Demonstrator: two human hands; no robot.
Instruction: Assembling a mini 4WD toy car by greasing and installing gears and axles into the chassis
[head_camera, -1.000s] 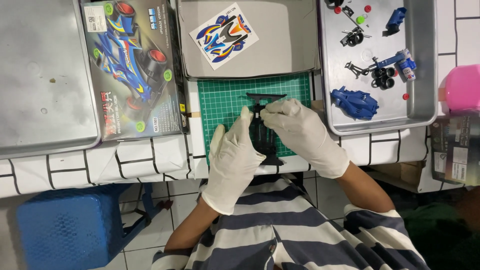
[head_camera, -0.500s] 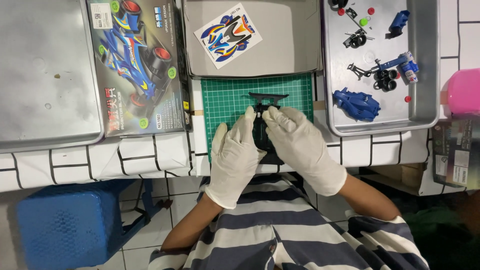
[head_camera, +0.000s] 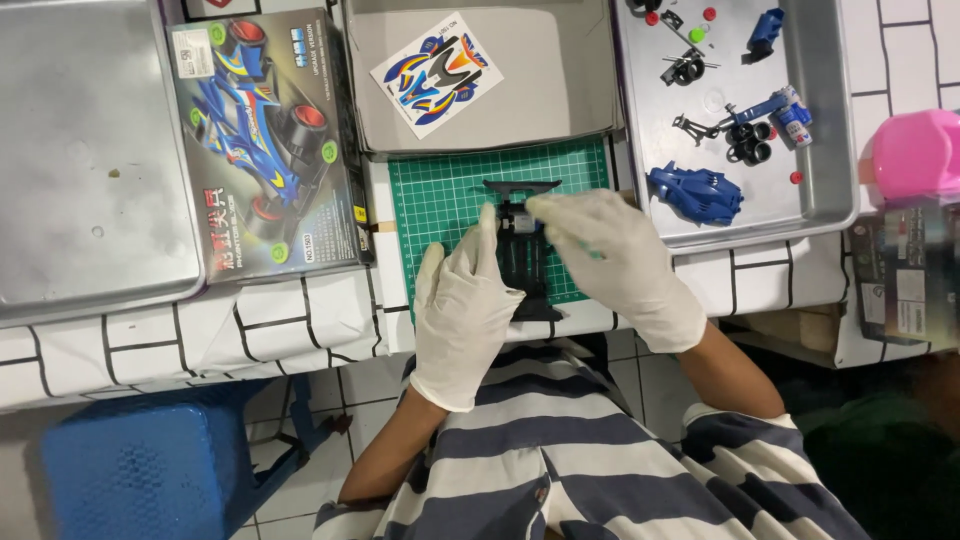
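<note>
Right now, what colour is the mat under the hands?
Green with a pale grid, on the cutting mat; head view.

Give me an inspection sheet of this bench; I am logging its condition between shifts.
Surface: green gridded cutting mat on a white tiled counter.
Job's things: black plastic toy car chassis on the mat.
Clutter: colourful model car box; decal sheet on a grey tray; blue car body shell and small parts in a metal tray; pink container.
Grippers: white-gloved left hand and right hand both on the chassis.
Cables: nothing seen.
Surroundings: blue plastic stool, tiled floor.
</note>
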